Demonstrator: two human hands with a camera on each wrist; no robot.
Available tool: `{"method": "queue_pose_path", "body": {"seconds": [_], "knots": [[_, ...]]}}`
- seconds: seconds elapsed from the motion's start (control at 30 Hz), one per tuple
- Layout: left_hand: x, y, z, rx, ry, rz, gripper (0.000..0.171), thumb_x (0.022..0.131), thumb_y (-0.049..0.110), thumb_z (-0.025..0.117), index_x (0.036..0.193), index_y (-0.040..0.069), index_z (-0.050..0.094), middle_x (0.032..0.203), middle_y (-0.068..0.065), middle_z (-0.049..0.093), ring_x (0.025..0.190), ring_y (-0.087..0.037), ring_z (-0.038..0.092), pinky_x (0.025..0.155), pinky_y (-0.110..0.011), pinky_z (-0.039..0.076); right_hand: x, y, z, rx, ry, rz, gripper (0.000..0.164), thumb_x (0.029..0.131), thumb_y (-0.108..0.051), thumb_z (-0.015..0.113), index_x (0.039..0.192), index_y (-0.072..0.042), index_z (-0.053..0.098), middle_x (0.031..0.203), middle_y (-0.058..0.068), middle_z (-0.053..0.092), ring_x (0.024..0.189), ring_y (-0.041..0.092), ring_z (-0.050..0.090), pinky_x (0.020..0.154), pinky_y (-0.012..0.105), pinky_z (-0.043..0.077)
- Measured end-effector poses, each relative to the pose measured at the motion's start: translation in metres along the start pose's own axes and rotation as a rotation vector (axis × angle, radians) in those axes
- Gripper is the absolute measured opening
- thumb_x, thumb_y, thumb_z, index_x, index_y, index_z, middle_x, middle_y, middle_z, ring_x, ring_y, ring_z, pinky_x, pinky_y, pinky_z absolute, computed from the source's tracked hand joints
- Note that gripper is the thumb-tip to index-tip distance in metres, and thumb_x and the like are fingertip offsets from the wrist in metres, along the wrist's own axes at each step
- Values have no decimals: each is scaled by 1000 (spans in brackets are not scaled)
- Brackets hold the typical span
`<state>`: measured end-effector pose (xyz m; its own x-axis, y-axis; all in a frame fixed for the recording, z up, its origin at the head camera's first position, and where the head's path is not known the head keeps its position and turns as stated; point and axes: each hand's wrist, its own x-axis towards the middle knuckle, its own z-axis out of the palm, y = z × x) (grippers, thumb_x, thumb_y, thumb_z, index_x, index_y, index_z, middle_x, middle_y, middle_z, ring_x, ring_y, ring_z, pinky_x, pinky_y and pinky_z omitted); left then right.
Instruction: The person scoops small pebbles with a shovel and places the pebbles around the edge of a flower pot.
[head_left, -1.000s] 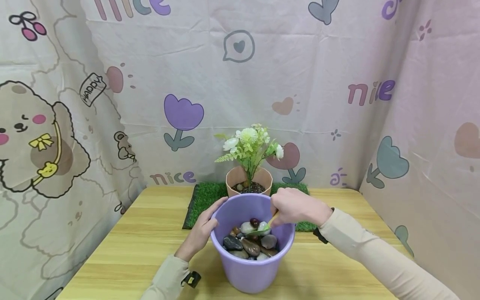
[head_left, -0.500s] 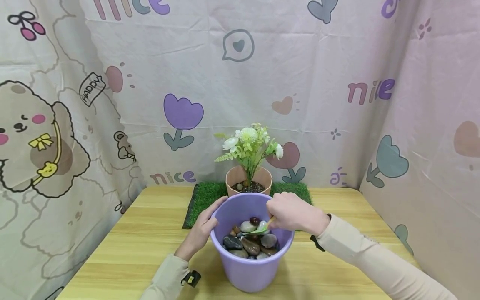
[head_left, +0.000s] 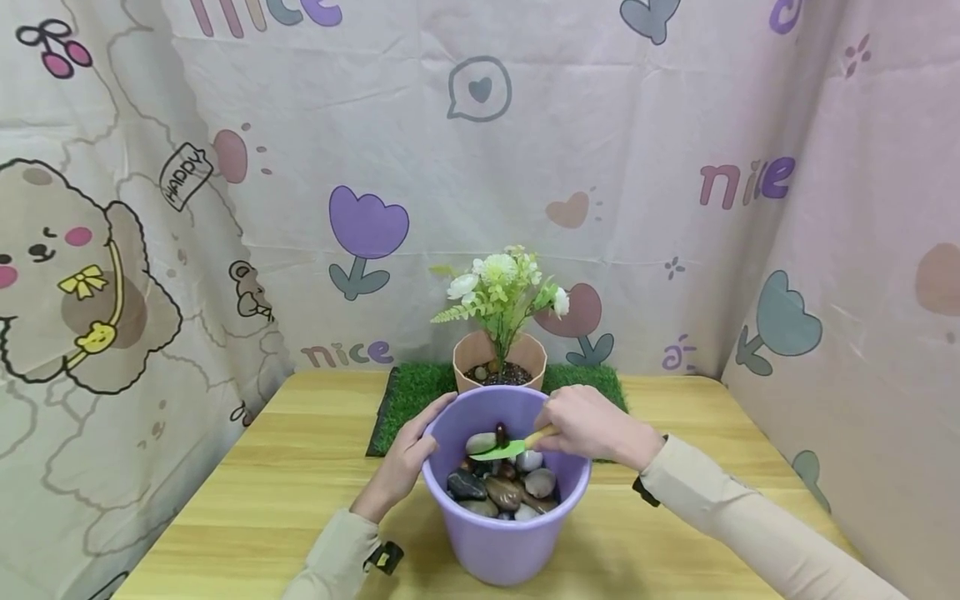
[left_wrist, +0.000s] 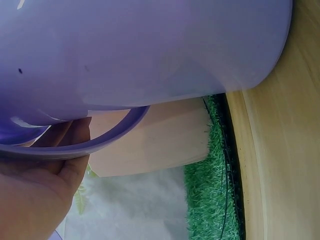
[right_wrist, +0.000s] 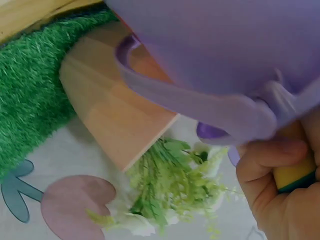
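My left hand (head_left: pixel 405 460) grips the rim of a purple plastic bucket (head_left: pixel 501 546) on its left side. In the left wrist view the fingers (left_wrist: pixel 70 172) pass behind the bucket's handle (left_wrist: pixel 112 135). In my right hand (head_left: pixel 588 423) is a small garden trowel (head_left: pixel 501 451), held by its yellow handle over the right rim. Its green blade is inside the bucket, above smooth pebbles (head_left: pixel 502 493). A pale pebble (head_left: pixel 480 442) and a dark red pebble (head_left: pixel 501 432) lie at or behind the blade; whether they rest on it is unclear.
Just behind the bucket stands a peach flowerpot (head_left: pixel 468 354) with white flowers (head_left: pixel 497 271), soil and a few stones. The pot is on a green turf mat (head_left: pixel 420 387). All this is on a wooden table (head_left: pixel 285 467), with printed cloth (head_left: pixel 637 167) hanging around it.
The trowel blade has risen a little and tilted flatter, and its handle has swung to the right. The pale and dark red pebbles shifted left and up. The left hand stays on the rim.
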<state>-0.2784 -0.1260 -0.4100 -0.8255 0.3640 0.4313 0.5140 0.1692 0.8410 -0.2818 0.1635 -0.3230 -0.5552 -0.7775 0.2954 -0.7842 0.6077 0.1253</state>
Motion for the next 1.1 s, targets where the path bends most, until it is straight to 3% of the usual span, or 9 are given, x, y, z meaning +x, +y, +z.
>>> {"method": "queue_pose_path", "body": {"seconds": [0.27, 0.47, 0.67, 0.83, 1.1], "knots": [[0, 0, 0, 3, 12, 14, 72, 80, 2, 38, 151, 10, 38, 148, -17, 47, 126, -36, 53, 95, -27, 49, -5, 5, 5, 116, 43, 62, 11, 78, -39, 78, 80, -28, 78, 70, -17, 65, 63, -3, 52, 59, 19, 44], [1, 0, 1, 6, 15, 23, 72, 79, 2, 38, 151, 9, 38, 148, -16, 47, 128, -34, 52, 96, -26, 47, -9, 5, 4, 162, 62, 78, 16, 78, -38, 78, 87, -24, 80, 77, -14, 70, 68, -3, 55, 62, 18, 45], [2, 0, 0, 5, 17, 20, 72, 79, 2, 39, 151, 9, 38, 149, -16, 46, 128, -34, 52, 96, -26, 47, -11, 2, 1, 69, 89, 12, 17, 79, -40, 77, 86, -24, 79, 75, -13, 67, 67, -2, 52, 59, 17, 44], [1, -2, 0, 6, 16, 17, 72, 79, 2, 38, 151, 10, 37, 148, -16, 47, 127, -36, 52, 96, -28, 48, -9, -1, 0, 31, 45, 26, 14, 79, -41, 77, 81, -27, 78, 70, -15, 62, 64, -2, 50, 57, 18, 42], [1, -2, 0, 11, 17, 21, 72, 79, 2, 38, 151, 9, 38, 148, -16, 47, 125, -35, 53, 96, -28, 48, -1, -3, -6, 132, -51, 181, 13, 77, -42, 79, 75, -29, 78, 64, -21, 63, 56, -3, 50, 50, 20, 41]]}}
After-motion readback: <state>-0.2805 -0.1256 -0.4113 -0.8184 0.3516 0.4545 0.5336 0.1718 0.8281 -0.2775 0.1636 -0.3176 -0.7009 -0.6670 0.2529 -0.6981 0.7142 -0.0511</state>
